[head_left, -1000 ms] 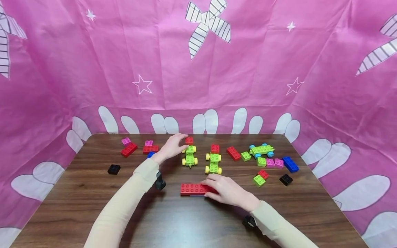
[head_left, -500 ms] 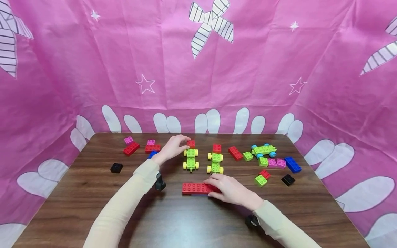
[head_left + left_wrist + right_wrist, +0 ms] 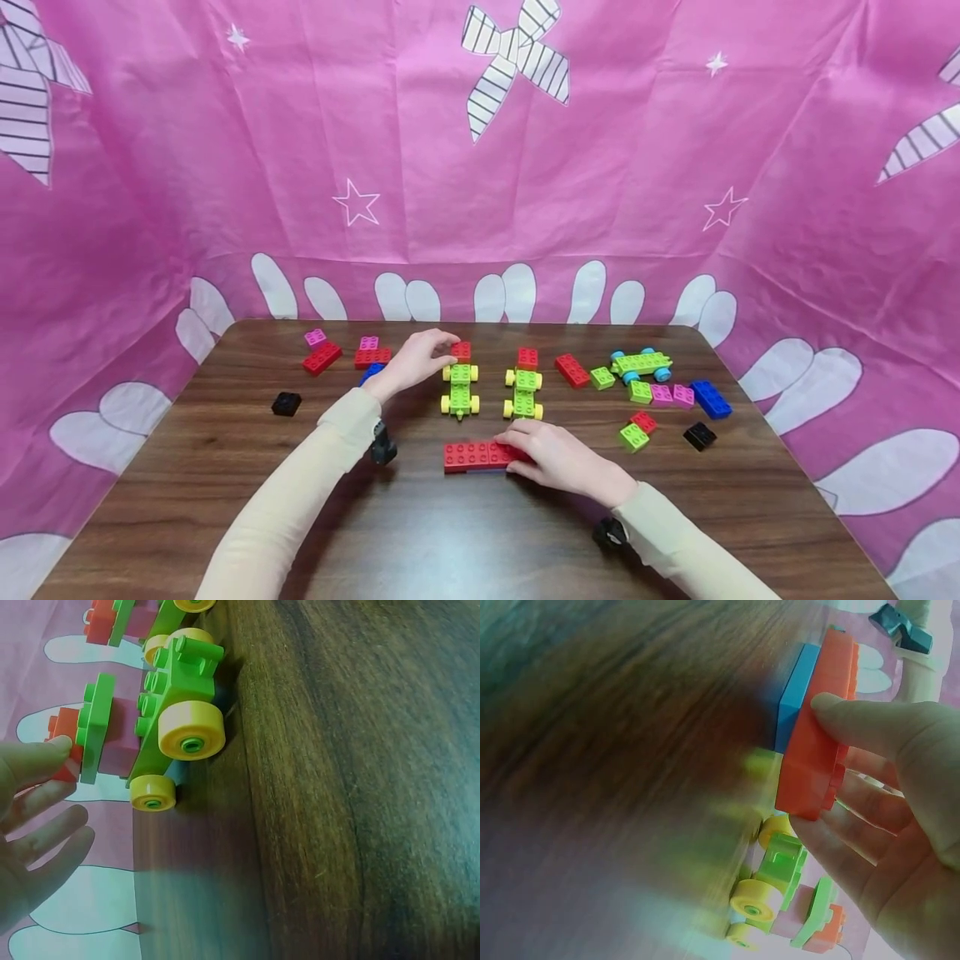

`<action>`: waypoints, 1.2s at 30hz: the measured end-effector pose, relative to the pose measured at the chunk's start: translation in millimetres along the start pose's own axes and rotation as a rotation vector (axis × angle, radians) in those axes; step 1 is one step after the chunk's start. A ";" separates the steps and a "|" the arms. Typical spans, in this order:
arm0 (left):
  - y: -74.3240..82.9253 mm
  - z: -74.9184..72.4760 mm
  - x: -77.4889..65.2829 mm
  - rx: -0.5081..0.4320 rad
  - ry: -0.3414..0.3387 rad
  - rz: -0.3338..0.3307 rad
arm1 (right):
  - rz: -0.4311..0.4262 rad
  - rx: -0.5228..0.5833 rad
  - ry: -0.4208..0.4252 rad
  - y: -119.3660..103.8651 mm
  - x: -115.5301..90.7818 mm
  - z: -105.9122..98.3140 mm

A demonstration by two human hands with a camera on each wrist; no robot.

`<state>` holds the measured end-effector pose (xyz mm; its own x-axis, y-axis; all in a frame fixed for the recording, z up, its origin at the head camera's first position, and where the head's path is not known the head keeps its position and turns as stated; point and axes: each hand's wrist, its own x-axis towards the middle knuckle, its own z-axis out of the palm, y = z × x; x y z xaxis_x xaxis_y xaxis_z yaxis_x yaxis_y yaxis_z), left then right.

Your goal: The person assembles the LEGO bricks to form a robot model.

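Observation:
My left hand (image 3: 417, 362) pinches the red brick (image 3: 66, 742) on top of a green toy car (image 3: 460, 398) with yellow wheels. Between that brick and the car's base, the left wrist view shows a green brick (image 3: 96, 731) over a pink brick (image 3: 120, 739). The other left fingers spread loosely. My right hand (image 3: 566, 460) grips the right end of a row of red bricks (image 3: 467, 456) near the table's middle, thumb on the near side and fingers over the far side. A blue brick (image 3: 795, 697) lies underneath the row.
A matching car (image 3: 524, 398) stands right of the first. Farther right are a blue-wheeled car (image 3: 641, 364), several loose bricks and a black brick (image 3: 700, 436). Left lie red, pink and blue bricks and another black brick (image 3: 286, 404). A pink curtain (image 3: 420, 167) surrounds the table (image 3: 195, 500).
My left hand has closed in on the red brick, and the left yellow-wheeled car has moved nearer, almost level with its neighbour. My right hand keeps hold of the red row. The view shifted slightly.

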<state>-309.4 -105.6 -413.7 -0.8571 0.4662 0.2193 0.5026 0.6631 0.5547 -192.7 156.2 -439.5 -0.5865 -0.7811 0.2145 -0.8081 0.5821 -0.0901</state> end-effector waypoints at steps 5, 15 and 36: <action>0.0 0.4 -2.3 0.006 -0.014 -0.013 | 0.020 0.032 -0.017 -0.3 -0.3 -1.0; -3.3 -0.9 -5.5 0.001 -0.026 -0.033 | 0.023 0.031 0.036 5.5 -1.5 -10.7; -1.1 -2.7 -7.1 0.019 -0.023 -0.048 | 0.070 -0.010 0.213 63.3 22.0 -65.6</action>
<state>-304.2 -111.2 -413.6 -0.8773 0.4473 0.1740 0.4636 0.6958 0.5486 -253.2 190.6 -376.7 -0.6159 -0.6738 0.4082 -0.7644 0.6365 -0.1026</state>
